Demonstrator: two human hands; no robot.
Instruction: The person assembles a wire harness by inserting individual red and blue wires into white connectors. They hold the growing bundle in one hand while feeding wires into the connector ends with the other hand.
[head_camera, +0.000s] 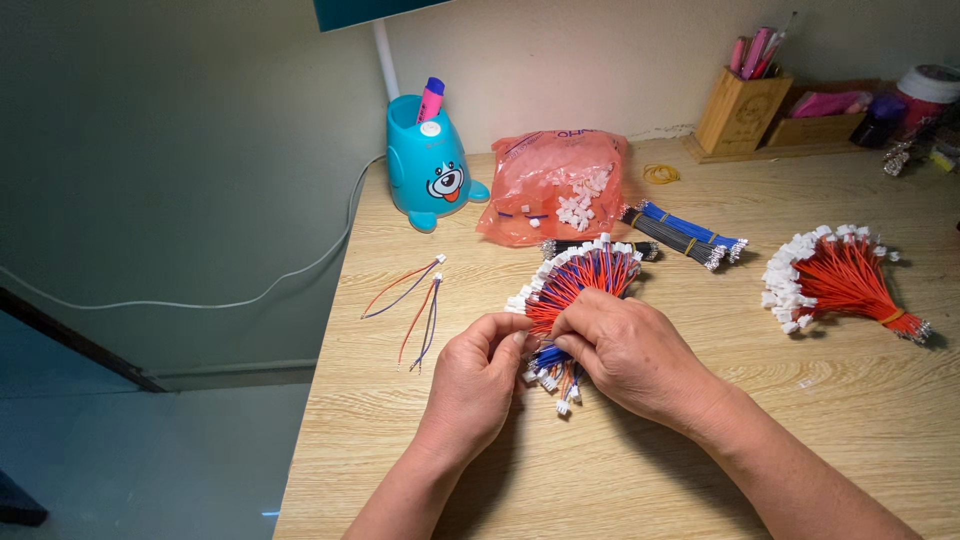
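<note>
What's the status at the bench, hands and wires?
Left hand and right hand both pinching the fanned wire bundle on the table. Two loose wire pairs lie left, clear. Nothing in the way.

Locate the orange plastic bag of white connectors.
In the head view, the orange plastic bag lies at the desk's back, centre, right of the blue pen holder.

Bright, even light falls from the upper middle onto the desk; soft shadows lie under the hands. The left side is dim; focus is sharp, with slight bending at the edges.
</note>
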